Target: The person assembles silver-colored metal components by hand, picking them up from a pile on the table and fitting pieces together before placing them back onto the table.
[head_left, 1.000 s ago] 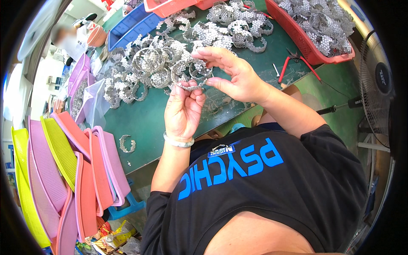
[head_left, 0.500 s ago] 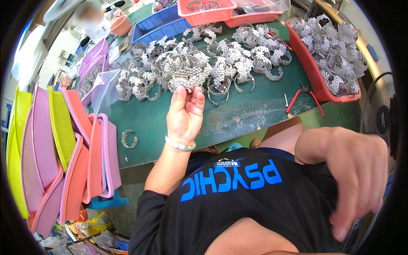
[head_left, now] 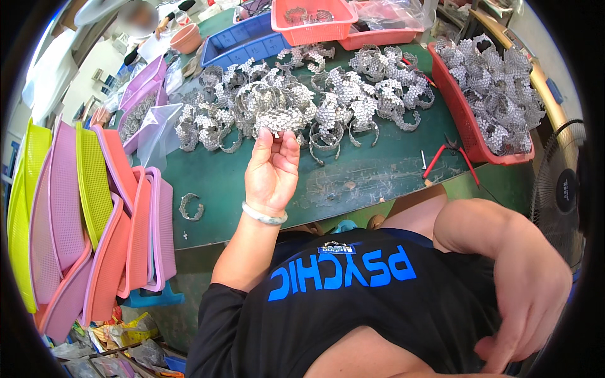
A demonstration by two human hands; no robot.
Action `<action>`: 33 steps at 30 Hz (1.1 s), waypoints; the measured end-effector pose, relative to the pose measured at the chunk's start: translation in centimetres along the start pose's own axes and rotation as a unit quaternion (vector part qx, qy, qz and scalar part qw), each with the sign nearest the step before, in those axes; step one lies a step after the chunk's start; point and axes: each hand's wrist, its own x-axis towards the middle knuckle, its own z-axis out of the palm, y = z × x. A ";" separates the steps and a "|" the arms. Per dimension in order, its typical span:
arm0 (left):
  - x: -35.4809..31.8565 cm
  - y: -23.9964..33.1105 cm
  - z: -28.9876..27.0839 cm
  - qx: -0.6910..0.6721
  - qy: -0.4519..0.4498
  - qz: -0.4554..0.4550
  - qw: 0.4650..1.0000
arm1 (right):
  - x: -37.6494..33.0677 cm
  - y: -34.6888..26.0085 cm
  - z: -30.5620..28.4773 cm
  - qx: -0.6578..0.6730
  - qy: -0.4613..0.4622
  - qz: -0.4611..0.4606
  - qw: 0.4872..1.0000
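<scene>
While the left hand (head_left: 272,170) was raised palm-up over the green table (head_left: 372,183), its fingertips were pinched on a silver studded band (head_left: 282,121), held just in front of the heap of similar bands (head_left: 302,101) and touching or nearly touching it; which, I could not tell. Toward the person from that hand, the tabletop lay bare as far as its near edge, with one loose band (head_left: 191,206) lying alone to the hand's left, close to that edge. Further left, stacked pink, orange and yellow mesh trays (head_left: 88,214) stood on end and closed off that side. To the hand's right, beyond a stretch of open green surface, red-handled pliers (head_left: 449,160) lay beside a red bin (head_left: 469,132) full of bands at the table's end. Beyond the heap sat a blue tray (head_left: 252,41) and orange baskets (head_left: 312,19). The right hand (head_left: 523,302) hung low at the person's side, well apart from the table, fingers loosely curled and holding nothing, with a fan (head_left: 564,189) nearby.
</scene>
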 end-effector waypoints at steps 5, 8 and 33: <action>0.0 -0.1 0.0 -0.003 -0.005 -0.002 1.000 | 0.0 2.2 -0.3 -0.356 -0.009 -0.253 0.899; 0.0 -0.1 0.4 -0.002 0.008 -0.003 1.000 | -0.1 2.2 0.2 -0.321 -0.002 -0.197 0.926; 0.3 -1.1 0.7 0.100 0.013 0.046 0.994 | -1.3 0.9 1.0 -0.249 -0.006 -0.131 0.960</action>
